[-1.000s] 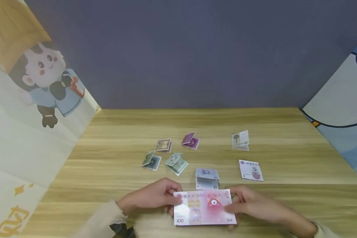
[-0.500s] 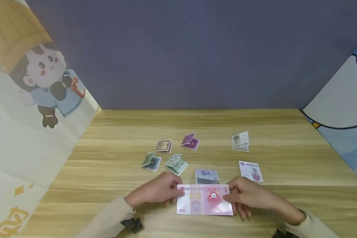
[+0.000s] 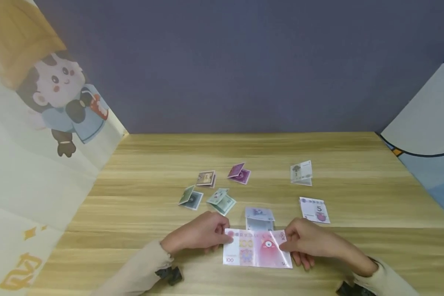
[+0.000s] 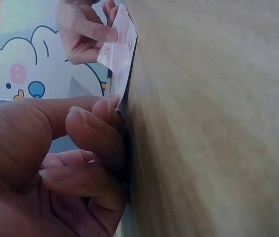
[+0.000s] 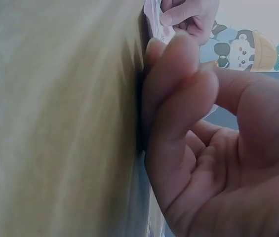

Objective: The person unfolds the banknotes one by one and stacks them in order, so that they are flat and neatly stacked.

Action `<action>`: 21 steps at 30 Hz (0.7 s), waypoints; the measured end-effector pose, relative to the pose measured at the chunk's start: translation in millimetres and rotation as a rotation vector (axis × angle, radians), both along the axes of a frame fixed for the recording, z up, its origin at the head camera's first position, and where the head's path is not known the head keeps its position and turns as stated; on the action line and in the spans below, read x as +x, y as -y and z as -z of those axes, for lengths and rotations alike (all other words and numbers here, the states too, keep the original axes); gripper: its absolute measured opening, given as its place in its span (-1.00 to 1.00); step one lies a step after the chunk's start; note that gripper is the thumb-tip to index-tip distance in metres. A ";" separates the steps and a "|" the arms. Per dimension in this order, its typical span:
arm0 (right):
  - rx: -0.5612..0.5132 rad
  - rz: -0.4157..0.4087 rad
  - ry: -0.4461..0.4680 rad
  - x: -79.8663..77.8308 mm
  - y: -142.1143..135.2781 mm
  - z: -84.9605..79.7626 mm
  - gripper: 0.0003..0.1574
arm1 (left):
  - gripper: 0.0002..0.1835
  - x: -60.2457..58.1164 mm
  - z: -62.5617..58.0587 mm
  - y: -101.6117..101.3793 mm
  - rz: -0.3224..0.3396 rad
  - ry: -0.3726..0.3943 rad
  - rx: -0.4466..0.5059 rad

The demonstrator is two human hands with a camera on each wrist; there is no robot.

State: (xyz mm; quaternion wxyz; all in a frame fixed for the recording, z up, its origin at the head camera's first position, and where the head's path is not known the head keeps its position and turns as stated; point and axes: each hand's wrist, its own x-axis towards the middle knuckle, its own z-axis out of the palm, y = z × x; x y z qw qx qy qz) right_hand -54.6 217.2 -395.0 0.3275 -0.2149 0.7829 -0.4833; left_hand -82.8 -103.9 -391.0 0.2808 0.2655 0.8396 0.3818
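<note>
A pink play banknote (image 3: 257, 250) marked 100 lies face up, close over the table, between both hands in the head view. My left hand (image 3: 200, 232) pinches its left end, thumb on top. At the right end my right hand (image 3: 311, 242) pinches it the same way. In the left wrist view the banknote (image 4: 122, 47) bends slightly along its length. The right wrist view shows the curled fingers (image 5: 179, 98) of my right hand low beside the tabletop. Just beyond the note stands a folded blue-grey 10 note (image 3: 259, 214), its near part hidden.
Several folded play notes lie farther back: a green one (image 3: 222, 201), a dark green one (image 3: 191, 198), a brown one (image 3: 206, 178) and a purple one (image 3: 239, 173). To the right are a folded 1 note (image 3: 301, 172) and a 5 note (image 3: 314, 210). A dark panel (image 3: 244, 70) borders the table's back.
Both hands have moved the 100 note slightly away from the body and down toward the table. Over the last half second they have barely moved; the head view has shifted a little.
</note>
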 end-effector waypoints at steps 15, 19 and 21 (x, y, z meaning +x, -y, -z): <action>0.070 0.094 -0.138 -25.1 3.0 -4.2 -0.65 | -0.85 -12.9 1.8 -9.7 -0.146 -0.167 -0.036; 0.106 0.134 -0.182 -31.0 4.6 -6.3 -0.61 | -0.84 -18.1 1.3 -9.6 -0.177 -0.248 -0.016; 0.125 0.113 -0.171 -30.4 4.7 -7.1 -0.59 | -0.84 -17.8 1.4 -7.9 -0.177 -0.258 -0.018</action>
